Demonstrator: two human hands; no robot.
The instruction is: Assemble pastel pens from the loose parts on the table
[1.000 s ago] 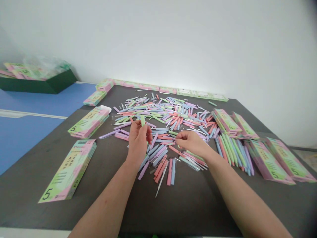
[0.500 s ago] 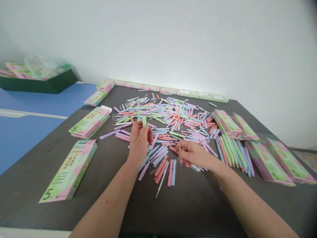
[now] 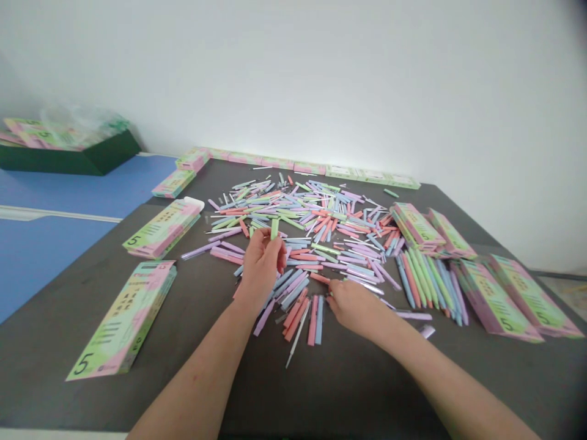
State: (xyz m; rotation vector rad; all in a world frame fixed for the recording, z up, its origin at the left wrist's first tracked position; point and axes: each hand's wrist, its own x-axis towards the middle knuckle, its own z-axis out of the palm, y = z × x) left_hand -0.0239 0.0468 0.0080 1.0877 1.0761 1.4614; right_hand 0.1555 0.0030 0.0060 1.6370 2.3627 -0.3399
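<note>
Several boxes (image 3: 34, 133) lie in a green tray (image 3: 68, 162); left fingers (image 3: 266, 244) pinch a pen (image 3: 274, 229), right fingers (image 3: 337, 305) unclear.

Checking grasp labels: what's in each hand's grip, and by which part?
The left hand pinches a pastel green pen by its lower end, the upper end sticking up. The right hand is down at the edge of the pile; whether it holds anything cannot be told.

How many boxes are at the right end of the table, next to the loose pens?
4: a back box and a second back box beyond the pens, then a front box and a second front box nearer the right edge. More may be hidden underneath.
</note>
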